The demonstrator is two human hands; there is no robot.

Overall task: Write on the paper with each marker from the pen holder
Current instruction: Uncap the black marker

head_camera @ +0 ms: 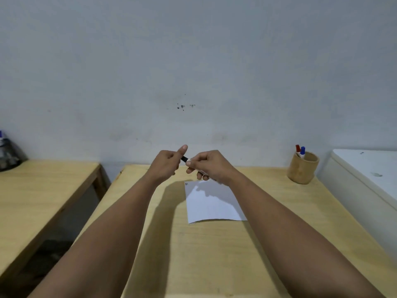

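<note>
Both hands are raised above the far edge of the white paper (211, 204), which lies on the wooden table (268, 244) with small black marks at its top left corner. My right hand (209, 165) grips the white body of a black marker (185, 159). My left hand (166, 163) is closed on the marker's black cap end, thumb pointing up. The bamboo pen holder (303, 168) stands at the table's far right. It holds a red marker (298, 149) and a blue marker (302, 152).
A second wooden table (38, 190) stands to the left across a gap, with a dark object (8, 154) on its far end. A white cabinet (365, 179) adjoins the table on the right. A pale wall runs behind.
</note>
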